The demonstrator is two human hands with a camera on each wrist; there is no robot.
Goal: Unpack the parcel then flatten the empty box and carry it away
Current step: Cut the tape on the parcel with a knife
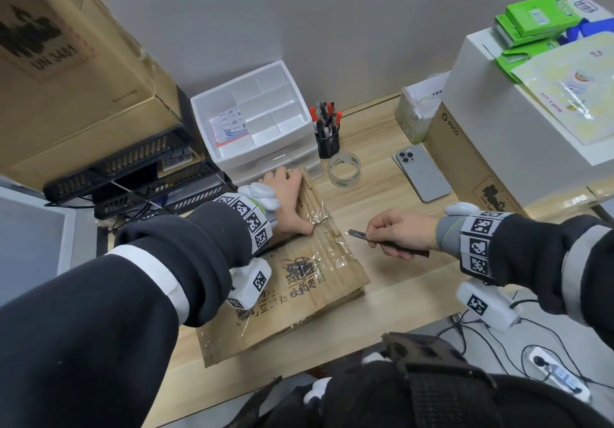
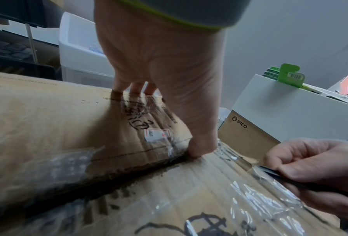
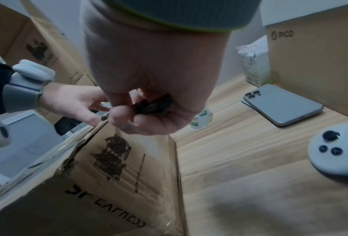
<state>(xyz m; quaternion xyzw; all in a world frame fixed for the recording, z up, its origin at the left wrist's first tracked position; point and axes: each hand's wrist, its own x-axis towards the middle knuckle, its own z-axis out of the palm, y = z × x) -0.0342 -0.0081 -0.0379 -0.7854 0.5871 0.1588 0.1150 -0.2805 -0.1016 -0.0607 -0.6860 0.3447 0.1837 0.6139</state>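
Observation:
A brown cardboard parcel box (image 1: 309, 281) wrapped in clear tape sits on the wooden desk (image 1: 415, 281). My left hand (image 1: 287, 200) lies on its far top flap, with the fingers hooked over the far edge and the thumb dug into the centre seam (image 2: 199, 153). My right hand (image 1: 398, 231) grips a black utility knife (image 1: 395, 246), and its short blade points at the right end of that seam, just off the box. In the right wrist view the knife handle (image 3: 155, 105) shows inside my curled fingers above the box corner (image 3: 100, 127). The box's contents are hidden.
A white drawer organiser (image 1: 265, 118), a pen cup (image 1: 327, 142) and a tape roll (image 1: 344, 168) stand behind the box. A phone (image 1: 422, 172) lies to the right, near a PICO carton (image 1: 465, 162). A large carton (image 1: 66, 62) and black trays (image 1: 133, 175) fill the left.

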